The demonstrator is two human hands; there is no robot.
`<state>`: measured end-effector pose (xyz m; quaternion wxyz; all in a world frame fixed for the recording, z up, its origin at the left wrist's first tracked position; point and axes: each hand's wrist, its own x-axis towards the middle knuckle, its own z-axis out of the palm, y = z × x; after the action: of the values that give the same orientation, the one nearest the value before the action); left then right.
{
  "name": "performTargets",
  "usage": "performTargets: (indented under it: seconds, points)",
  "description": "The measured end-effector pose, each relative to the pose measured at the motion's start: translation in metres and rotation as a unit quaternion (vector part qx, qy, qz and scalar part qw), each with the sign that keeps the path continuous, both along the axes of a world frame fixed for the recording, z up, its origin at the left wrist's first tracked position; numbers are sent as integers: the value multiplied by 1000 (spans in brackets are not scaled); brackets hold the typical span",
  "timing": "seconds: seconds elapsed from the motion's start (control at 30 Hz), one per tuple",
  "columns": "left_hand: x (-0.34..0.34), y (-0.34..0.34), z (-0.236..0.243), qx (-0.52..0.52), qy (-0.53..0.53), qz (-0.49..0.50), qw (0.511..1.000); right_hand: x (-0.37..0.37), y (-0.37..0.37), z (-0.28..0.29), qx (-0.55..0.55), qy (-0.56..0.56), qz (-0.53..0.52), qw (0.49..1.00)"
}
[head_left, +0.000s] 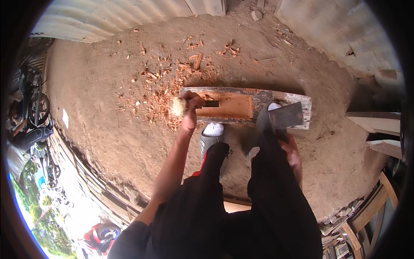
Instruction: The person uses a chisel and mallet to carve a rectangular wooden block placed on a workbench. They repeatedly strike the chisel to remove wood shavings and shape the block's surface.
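Note:
A long weathered board (263,97) lies across the ground before me, with an orange-brown rectangular recess (233,105) cut into it. Over the recess's left end, my left hand (194,105) is closed round what looks like a chisel (211,104). Its dark flat blade points right, and a pale frayed end (177,107) sticks out on the left. Beside my right knee, my right hand (290,146) is partly hidden and seems to grip a broad, dark, flat tool (286,115) held above the board's right end. Its handle is out of sight.
Reddish wood chips (185,69) litter the dirt beyond and left of the board. My left foot (213,129) is against its near edge; the right shoe tip overlaps it. Corrugated sheets (116,17) stand at the back. Timber (375,123) lies right, motorcycles (39,103) stand left.

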<state>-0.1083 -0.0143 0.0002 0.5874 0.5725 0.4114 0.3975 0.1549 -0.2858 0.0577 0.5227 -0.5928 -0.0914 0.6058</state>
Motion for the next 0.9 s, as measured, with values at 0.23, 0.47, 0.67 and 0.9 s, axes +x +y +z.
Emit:
performTargets:
  seconds: [0.23,0.47,0.67,0.9]
  points:
    - [-79,34,-7,70,5,89,994,5,62,-14,-63,-45,70,995]
    - [-9,9,23,-88,-206,95,970,11,67,-19,-98,17,47,994]
    - [-21,11,-30,92,6,128,987,24,63,-24,-62,111,31,991]
    - [-169,45,-49,242,200,74,946,8,74,-20,-44,75,50,995]
